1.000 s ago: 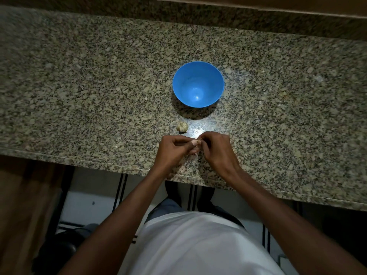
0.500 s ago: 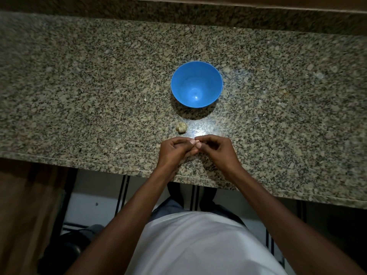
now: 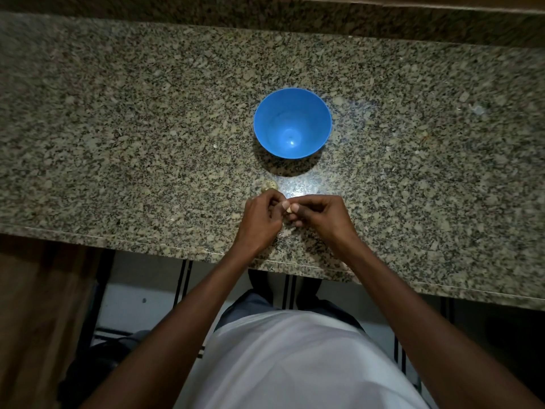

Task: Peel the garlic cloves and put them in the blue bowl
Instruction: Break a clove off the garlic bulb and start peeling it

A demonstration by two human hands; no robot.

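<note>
Peeling is under way: the left hand and right hand both pinch one garlic clove in a narrow grip, near the empty blue bowl (more garlic waits between). Next, probably, strip the skin and drop it in.

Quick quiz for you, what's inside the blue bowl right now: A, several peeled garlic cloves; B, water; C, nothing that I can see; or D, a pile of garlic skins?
C: the blue bowl shows only its bare blue inside, while both hands, left hand and right hand, pinch one garlic clove together over the counter.
</note>
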